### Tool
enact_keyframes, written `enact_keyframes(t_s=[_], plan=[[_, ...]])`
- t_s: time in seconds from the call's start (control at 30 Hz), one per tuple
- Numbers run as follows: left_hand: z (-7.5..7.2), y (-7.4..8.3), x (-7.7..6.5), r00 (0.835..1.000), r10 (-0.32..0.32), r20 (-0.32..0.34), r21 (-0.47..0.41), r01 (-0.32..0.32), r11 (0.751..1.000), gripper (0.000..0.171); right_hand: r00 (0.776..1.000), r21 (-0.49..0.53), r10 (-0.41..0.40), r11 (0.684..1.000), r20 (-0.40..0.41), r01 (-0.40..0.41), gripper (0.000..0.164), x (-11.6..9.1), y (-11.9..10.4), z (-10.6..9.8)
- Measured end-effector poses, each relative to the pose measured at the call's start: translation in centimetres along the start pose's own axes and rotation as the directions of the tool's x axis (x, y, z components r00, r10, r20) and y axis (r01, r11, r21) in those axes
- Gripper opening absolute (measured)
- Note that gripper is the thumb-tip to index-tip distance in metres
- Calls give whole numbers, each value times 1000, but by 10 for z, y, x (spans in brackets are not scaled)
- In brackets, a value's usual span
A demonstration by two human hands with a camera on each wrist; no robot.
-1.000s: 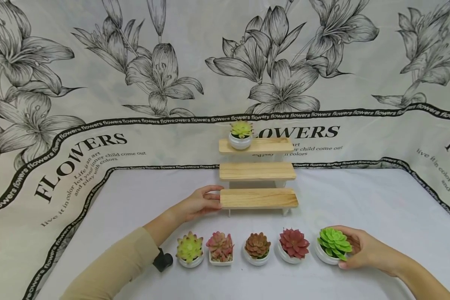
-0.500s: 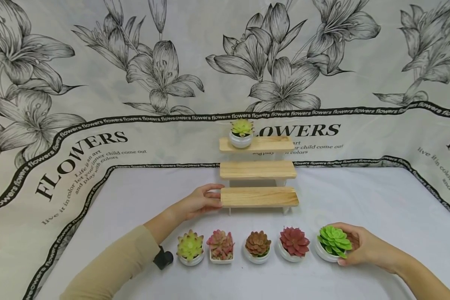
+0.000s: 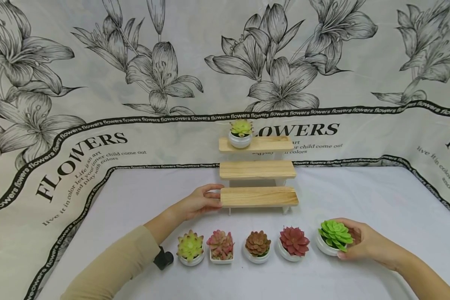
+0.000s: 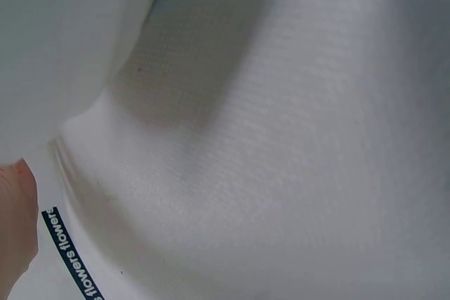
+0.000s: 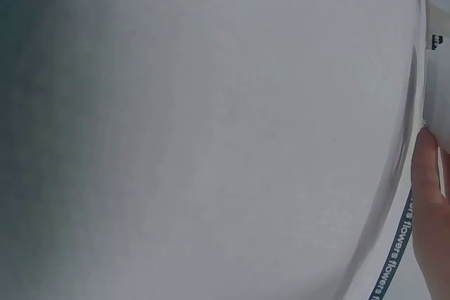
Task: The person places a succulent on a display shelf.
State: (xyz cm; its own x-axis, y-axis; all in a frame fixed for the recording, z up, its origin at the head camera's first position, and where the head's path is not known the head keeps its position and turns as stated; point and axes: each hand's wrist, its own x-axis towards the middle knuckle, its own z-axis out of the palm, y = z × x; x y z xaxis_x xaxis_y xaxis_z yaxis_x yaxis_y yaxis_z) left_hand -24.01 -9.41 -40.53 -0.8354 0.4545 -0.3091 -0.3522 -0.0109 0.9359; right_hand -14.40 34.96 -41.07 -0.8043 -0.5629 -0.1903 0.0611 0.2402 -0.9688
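In the head view, my right hand [image 3: 367, 246] grips the white round pot of a bright green succulent [image 3: 335, 235] from its right side, thumb in front. My left hand [image 3: 198, 204] holds the left end of the bottom board of a three-tier wooden display stand [image 3: 258, 197]; some fingers are hidden behind it. On the top tier a yellow-green succulent [image 3: 241, 134] stands in a white pot at the left. In the right wrist view, fingers [image 5: 425, 166] touch a white pot at the right edge. The left wrist view shows a fingertip [image 4: 15, 216] beside a blurred pale shape.
Before the stand, a row of potted succulents lies on white cloth: yellow-green [image 3: 190, 246], pink in a square pot [image 3: 221, 246], brown [image 3: 258, 245] and dark red [image 3: 294, 242]. A black object [image 3: 163, 259] sits by the left sleeve. Flower-printed cloth [image 3: 165, 83] hangs behind.
My right hand has shifted slightly up in the head view with the bright green succulent, away from the near edge. My left hand stays on the stand.
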Motion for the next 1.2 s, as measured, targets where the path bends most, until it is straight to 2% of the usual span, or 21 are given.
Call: enact_keyframes(t_s=[0.13,0.33,0.63,1.2], plan=[[0,0,0,1000,-1,5,-7,1,1000,62,1000,-27,-6,1000,-20,6,61,0,-2,-1],[0,1,1,1000,3,12,-9,-3,1000,62,992,-98,62,993,-107,-72,58,0,-9,-5],[1,2,1,1000,0,17,-3,0,1000,61,991,-107,0,994,-132,-15,61,-1,-17,-9],[-1,-1,3,1000,-4,11,-15,4,1000,61,975,-171,-18,985,-222,-20,58,3,-36,-14]])
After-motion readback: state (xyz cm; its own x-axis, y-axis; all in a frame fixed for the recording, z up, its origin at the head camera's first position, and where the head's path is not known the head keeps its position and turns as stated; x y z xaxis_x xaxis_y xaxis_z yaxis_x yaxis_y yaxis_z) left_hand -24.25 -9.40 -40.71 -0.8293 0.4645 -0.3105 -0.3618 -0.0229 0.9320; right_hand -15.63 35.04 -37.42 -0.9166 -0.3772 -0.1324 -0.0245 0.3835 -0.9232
